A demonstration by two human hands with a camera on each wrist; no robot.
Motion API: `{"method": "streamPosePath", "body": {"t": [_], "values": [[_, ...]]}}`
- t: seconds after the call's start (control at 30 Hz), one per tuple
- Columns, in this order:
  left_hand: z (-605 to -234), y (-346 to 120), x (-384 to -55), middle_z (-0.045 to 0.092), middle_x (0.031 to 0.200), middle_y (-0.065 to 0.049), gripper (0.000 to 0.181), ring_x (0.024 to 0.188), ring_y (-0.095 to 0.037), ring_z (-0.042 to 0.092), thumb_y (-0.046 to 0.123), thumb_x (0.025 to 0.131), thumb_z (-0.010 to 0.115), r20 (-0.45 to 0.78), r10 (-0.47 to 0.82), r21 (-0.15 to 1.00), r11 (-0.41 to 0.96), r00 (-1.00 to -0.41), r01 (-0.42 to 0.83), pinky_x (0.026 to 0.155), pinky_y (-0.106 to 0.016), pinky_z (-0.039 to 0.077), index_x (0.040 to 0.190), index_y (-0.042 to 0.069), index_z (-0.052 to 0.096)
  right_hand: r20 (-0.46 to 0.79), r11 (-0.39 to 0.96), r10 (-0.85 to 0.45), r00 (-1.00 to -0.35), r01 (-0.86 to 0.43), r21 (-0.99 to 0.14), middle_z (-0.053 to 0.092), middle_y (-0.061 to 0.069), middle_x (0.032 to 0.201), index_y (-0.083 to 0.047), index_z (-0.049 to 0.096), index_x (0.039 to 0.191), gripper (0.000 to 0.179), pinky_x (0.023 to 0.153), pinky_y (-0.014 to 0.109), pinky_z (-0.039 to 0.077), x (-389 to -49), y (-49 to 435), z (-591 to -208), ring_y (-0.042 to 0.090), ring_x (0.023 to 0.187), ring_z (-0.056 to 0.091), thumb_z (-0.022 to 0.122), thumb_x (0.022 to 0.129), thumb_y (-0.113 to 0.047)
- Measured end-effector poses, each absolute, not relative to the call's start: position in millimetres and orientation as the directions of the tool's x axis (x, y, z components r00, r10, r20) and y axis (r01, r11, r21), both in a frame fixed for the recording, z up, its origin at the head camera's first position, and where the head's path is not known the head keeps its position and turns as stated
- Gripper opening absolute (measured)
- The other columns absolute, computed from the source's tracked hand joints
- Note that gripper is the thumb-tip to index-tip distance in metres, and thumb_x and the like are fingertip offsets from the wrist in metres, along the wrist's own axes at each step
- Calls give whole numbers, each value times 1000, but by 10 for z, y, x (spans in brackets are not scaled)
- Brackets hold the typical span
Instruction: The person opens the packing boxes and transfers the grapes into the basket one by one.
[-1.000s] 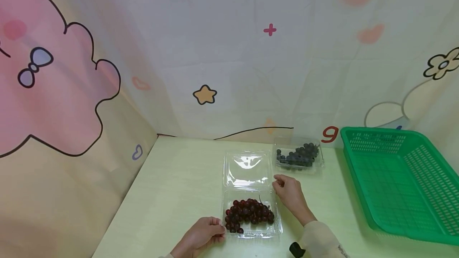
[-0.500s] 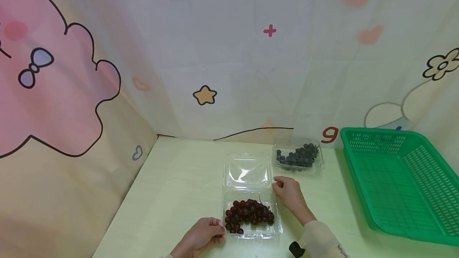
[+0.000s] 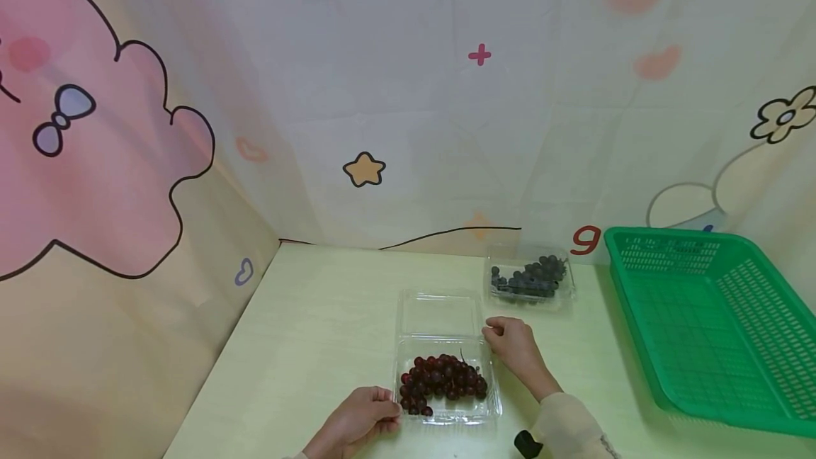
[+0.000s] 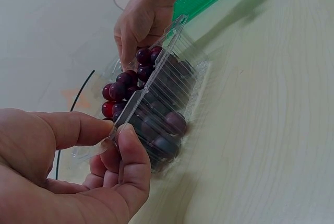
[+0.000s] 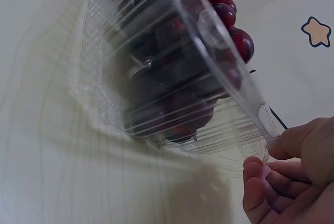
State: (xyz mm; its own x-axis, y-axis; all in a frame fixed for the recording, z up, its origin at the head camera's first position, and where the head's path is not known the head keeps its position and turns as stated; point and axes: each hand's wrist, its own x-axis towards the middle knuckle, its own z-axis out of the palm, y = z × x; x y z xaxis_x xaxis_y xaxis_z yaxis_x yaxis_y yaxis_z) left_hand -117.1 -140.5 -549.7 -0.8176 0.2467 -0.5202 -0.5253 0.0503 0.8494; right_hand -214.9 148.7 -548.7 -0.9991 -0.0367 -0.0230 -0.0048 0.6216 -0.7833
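Note:
A clear plastic clamshell box (image 3: 459, 418) lies on the table with a bunch of dark red grapes (image 3: 443, 376) inside. Its transparent lid (image 3: 440, 314) is folded back on the far side. At the front left corner, my left hand (image 3: 360, 413) pinches the rim between thumb and fingers, which the left wrist view shows close up. My right hand (image 3: 516, 346) is at the right edge near the hinge. In the right wrist view, thumb and curled fingers (image 5: 255, 169) pinch a corner of the plastic. The box wall partly veils the grapes there.
Behind and to the right stands a second clear box (image 3: 567, 296) holding darker grapes (image 3: 532, 278). A large green basket (image 3: 637, 346) takes up the table's right side. A printed cloth (image 3: 414, 91) hangs along the table's back edge.
The lid's far edge has come nearer to the box, and the lid looks shorter in the head view; its bright glare is gone. Both hands have hardly moved.

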Motion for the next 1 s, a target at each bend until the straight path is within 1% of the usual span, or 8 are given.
{"method": "streamPosePath", "body": {"t": [0.33, 0.6, 0.7, 0.83, 0.9, 1.0], "values": [[-5477, -1409, -1147, 65, 88, -11, 5, 76, -15, 61, -3, 96, 62, -495, 245, 866, 55, -834, -498, 70, -24, 54, 97, -2, 57, -24, 622, -46, -999, -10, -783, 74, 10, 86, 13, 68, 120, 30, 58, 30, 50, -2148, 1488, -5464, 12, 64, 62, 63, 98, -6], [-5469, -1402, -1132, 65, 88, -12, 9, 76, -15, 64, -5, 94, 63, -453, 237, 890, 65, -859, -452, 70, -25, 56, 98, -3, 55, -25, 618, -38, -999, -4, -786, 74, 9, 85, 13, 69, 119, 30, 57, 30, 49, -2141, 1487, -5455, 12, 63, 60, 63, 97, -7], [-5447, -1398, -1140, 65, 87, -10, 10, 75, -14, 64, -3, 93, 64, -453, 220, 892, 109, -864, -440, 71, -26, 58, 98, -2, 56, -15, 618, -32, -999, -8, -786, 74, 10, 85, 13, 69, 118, 29, 57, 29, 49, -2143, 1485, -5459, 12, 63, 61, 63, 96, -6], [-5414, -1398, -1153, 67, 87, -10, 11, 73, -14, 64, 3, 93, 67, -456, 188, 883, 217, -870, -416, 68, -28, 58, 99, -1, 58, -5, 616, -23, -1000, -11, -788, 74, 9, 84, 13, 70, 117, 29, 57, 29, 48, -2155, 1486, -5477, 12, 62, 60, 63, 96, -6], [-5402, -1390, -1156, 67, 88, -10, 13, 73, -15, 64, 6, 93, 67, -459, 169, 873, 268, -872, -408, 67, -28, 57, 101, 0, 59, -8, 614, -16, -1000, -4, -789, 74, 9, 84, 13, 70, 117, 30, 56, 28, 48, -2155, 1487, -5486, 11, 61, 59, 64, 95, -7], [-5370, -1370, -1150, 67, 89, -10, 20, 73, -17, 63, 8, 93, 68, -444, 145, 868, 316, -884, -383, 66, -30, 55, 107, -3, 59, -9, 613, -6, -1000, 4, -790, 74, 10, 84, 13, 70, 117, 29, 56, 28, 48, -2155, 1491, -5492, 12, 62, 59, 64, 95, -6]]}}
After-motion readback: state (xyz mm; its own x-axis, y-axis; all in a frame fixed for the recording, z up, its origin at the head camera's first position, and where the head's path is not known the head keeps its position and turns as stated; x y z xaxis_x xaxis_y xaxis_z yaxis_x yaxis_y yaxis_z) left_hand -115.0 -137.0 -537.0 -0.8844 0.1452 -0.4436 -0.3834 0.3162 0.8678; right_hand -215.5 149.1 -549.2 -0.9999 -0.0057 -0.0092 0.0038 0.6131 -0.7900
